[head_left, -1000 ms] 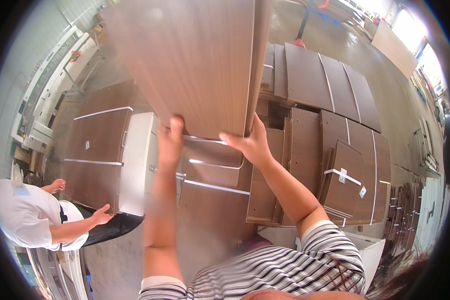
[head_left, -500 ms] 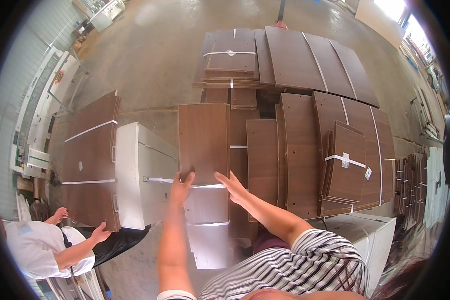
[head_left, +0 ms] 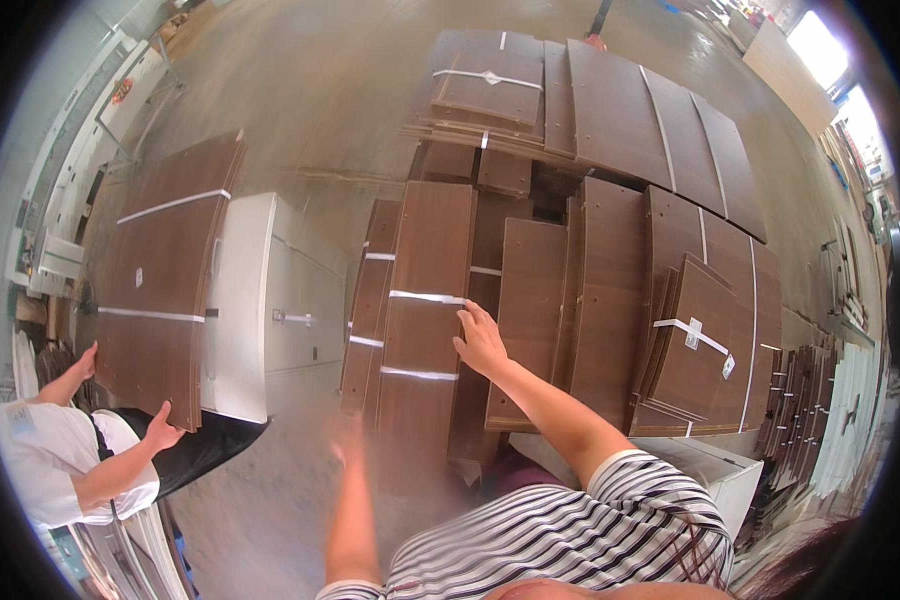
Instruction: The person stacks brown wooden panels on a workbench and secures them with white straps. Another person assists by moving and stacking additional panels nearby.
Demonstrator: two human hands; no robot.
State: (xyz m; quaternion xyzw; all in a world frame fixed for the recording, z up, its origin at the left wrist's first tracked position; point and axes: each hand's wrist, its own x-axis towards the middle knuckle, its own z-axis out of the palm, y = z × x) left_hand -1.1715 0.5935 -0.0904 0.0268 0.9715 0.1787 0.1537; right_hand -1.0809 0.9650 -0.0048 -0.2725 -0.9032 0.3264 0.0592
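Centre of frame: long brown wood-grain panel [head_left: 422, 330] now lies flat on the stack | right hand [head_left: 481, 341] rests on its edge, fingers spread | left hand [head_left: 346, 440] blurred, lowered off it, fingers unclear.

A single head-worn fisheye view looks steeply down from standing height onto stacked brown panels [head_left: 425, 330] on the concrete floor [head_left: 300, 110], edges bending toward the rim
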